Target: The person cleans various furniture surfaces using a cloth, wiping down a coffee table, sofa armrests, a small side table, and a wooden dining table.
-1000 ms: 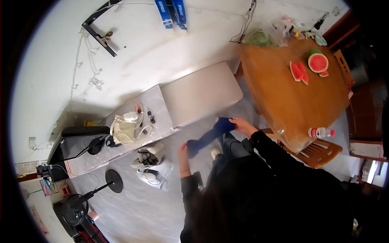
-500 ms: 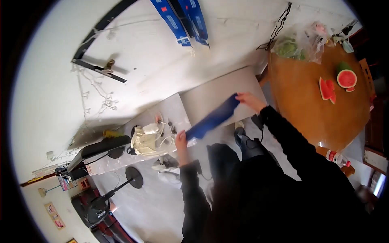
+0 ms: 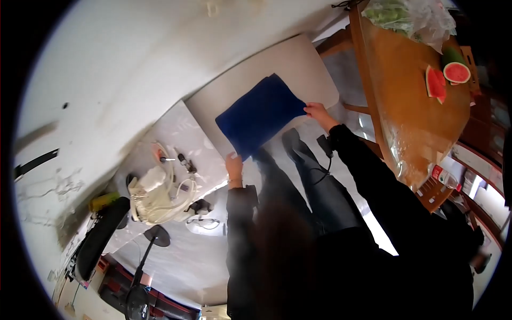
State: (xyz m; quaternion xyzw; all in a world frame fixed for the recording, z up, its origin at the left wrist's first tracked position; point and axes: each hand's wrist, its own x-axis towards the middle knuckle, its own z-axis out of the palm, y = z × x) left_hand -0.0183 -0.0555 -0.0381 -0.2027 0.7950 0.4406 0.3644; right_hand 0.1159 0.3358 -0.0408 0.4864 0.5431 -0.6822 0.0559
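A dark blue cloth (image 3: pixel 260 114) is spread out over the pale tabletop (image 3: pixel 304 61), its near edge stretched between my two hands. My left hand (image 3: pixel 233 164) pinches its near left corner, beside the edge of the marbled table. At the near right corner, my right hand (image 3: pixel 317 112) grips the cloth between thumb and fingers. Most of the cloth's far part appears to lie on the pale surface. Whether its near edge touches the surface, I cannot tell.
On the marbled table (image 3: pixel 181 125) at left sit a cream bag (image 3: pixel 152 200) and small items. A wooden table (image 3: pixel 421 106) at right holds a cut watermelon (image 3: pixel 457 72), slices (image 3: pixel 436 84) and a plastic bag of greens (image 3: pixel 397 18). A bottle (image 3: pixel 445 177) stands near it.
The cloth, earlier a narrow strip held up between my hands, now lies spread flat on the pale surface. My view has shifted, and both hands still hold its corners.
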